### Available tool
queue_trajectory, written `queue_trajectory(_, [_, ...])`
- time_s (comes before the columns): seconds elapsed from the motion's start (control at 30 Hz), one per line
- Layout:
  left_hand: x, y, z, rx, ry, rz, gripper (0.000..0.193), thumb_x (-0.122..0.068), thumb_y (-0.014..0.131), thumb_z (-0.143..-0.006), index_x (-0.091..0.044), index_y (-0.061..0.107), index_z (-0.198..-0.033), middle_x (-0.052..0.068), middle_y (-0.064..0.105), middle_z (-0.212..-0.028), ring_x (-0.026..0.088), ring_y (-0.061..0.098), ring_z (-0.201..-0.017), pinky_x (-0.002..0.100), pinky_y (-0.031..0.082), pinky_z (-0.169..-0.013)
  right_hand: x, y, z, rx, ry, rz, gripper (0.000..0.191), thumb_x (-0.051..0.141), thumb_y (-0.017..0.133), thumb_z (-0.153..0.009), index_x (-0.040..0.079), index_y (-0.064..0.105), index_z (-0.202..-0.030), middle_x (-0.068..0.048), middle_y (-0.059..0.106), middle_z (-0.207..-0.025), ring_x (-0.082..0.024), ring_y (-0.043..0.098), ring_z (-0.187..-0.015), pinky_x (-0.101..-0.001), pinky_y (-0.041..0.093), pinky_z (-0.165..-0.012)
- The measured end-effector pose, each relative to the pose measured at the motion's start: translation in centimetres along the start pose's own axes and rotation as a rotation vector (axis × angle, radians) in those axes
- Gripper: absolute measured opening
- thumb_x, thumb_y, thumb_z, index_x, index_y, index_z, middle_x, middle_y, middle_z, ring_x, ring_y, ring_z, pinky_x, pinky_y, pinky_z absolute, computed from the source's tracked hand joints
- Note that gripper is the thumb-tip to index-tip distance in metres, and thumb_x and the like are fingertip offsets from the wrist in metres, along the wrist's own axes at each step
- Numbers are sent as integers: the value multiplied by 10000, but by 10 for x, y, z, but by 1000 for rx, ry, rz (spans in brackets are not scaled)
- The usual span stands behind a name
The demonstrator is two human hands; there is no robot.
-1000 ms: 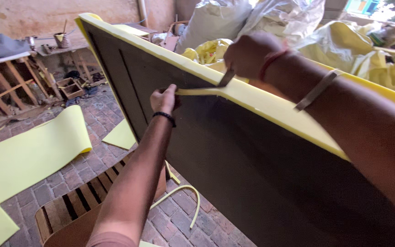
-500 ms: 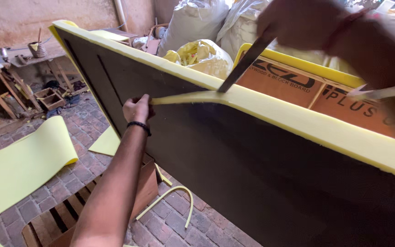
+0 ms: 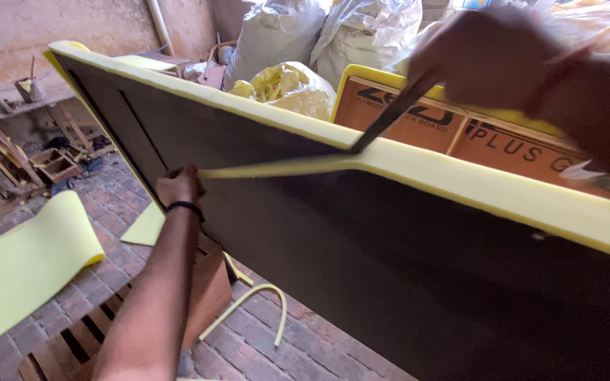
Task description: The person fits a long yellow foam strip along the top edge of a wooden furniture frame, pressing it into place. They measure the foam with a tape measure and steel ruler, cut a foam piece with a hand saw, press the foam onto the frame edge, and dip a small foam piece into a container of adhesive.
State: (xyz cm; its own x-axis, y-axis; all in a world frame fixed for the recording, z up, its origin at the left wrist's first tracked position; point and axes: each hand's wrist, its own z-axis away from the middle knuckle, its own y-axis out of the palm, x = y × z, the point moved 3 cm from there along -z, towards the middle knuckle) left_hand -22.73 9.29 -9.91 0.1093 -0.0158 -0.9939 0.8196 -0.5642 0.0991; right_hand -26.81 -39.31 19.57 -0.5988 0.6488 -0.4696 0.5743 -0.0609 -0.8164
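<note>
A large dark board (image 3: 361,261) stands tilted on edge, with yellow foam (image 3: 488,189) glued along its upper edge. My left hand (image 3: 178,185) is closed on the free end of a thin yellow foam strip (image 3: 277,169) that peels off the board's edge. My right hand (image 3: 488,60), blurred at the upper right, grips a dark knife (image 3: 388,118). The blade's tip sits where the strip parts from the foam edge.
A yellow foam sheet (image 3: 22,264) and foam offcuts (image 3: 248,307) lie on the brick floor. Under my arm are a wooden pallet (image 3: 65,349) and a brown box (image 3: 210,286). Behind the board are white sacks (image 3: 319,35), yellow scraps (image 3: 287,85) and orange plywood sheets (image 3: 503,141).
The knife has cut further right along the foam edge and the loose strip is longer. My left hand has pulled the strip's end down and left. The view has shifted closer.
</note>
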Motion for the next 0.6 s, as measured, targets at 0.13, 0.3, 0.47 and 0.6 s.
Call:
queue_trajectory(0.13, [-7,-10,56,-158,56,-150,512,-288,804,-810,34,595,-1150,201,676,-1012,267,717,-708,392,620,-554,3,69,13,253,21,200,137,269,644,-980,270,775,-1018,5,764,-945,-215,736,-907,-420,609,-752])
queue_trajectory(0.3, [-62,51,214,110,771,-183,372,-196,678,-897,-65,634,-1242,142,662,-1177,274,662,-1057,416,532,-937,-104,63,21,-94,-56,120,283,124,663,-895,251,780,-1118,-51,776,-968,-254,739,-876,-450,583,-795])
queue_trajectory(0.47, [-109,102,364,212,1364,-249,516,-78,664,-824,-56,570,-1331,158,602,-1303,369,571,-1271,489,442,-1126,-102,46,39,-163,-90,40,253,132,690,-874,232,791,-1083,-69,778,-934,-292,742,-839,-464,579,-787])
queue_trajectory(0.6, [-116,109,394,154,1335,-390,541,-43,611,-763,-79,550,-1299,147,595,-1320,393,565,-1274,508,454,-1056,-11,22,64,-10,-49,70,215,168,700,-826,252,796,-999,-70,765,-917,-321,730,-878,-485,586,-755])
